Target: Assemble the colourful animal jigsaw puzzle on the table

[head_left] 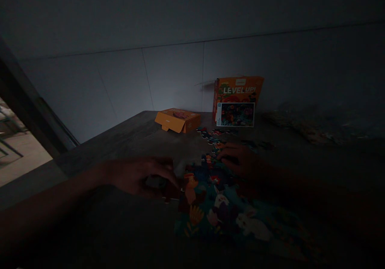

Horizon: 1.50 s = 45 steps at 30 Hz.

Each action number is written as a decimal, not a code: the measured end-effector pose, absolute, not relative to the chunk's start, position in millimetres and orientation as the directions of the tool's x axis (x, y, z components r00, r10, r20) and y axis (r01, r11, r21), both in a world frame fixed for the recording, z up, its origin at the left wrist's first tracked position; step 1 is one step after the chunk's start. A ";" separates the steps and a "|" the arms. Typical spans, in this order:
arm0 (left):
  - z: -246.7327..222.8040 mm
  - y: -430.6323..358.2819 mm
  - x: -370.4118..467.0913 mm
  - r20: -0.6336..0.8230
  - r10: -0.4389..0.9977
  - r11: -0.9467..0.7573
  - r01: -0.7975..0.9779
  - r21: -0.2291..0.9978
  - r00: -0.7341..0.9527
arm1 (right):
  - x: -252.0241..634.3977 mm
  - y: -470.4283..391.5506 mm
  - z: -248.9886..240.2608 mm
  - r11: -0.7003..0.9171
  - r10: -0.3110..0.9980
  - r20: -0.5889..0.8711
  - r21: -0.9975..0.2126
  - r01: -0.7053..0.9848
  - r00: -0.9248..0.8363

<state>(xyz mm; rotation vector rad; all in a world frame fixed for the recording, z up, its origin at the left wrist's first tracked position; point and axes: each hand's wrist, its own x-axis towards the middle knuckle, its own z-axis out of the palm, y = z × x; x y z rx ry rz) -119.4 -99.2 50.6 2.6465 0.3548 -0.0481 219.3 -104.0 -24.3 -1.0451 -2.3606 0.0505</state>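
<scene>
A partly joined jigsaw puzzle (222, 212) with rabbits, a fox-like animal and flowers lies on the dark table. At its left edge is my left hand (141, 176), fingers bent down by a loose reddish puzzle piece (169, 194); the dim light hides whether it grips the piece. My right hand (237, 158) reaches over the far side of the puzzle, fingertips at several small pieces (212, 156). Whether those fingers pinch a piece is too dark to tell.
An orange box (177, 120) lies open at the back of the table (120, 140). Right of it, an upright "LEVEL UP!" box (240, 90) has a picture card (236, 114) leaning in front. Plastic-wrapped items (313, 130) lie at the right, before the wall.
</scene>
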 end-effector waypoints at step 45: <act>33.0 -77.6 -127.3 -0.073 0.305 -0.827 0.302 0.475 0.950 | 219.3 -103.5 -24.8 0.712 0.667 0.512 -0.224 0.665 -0.541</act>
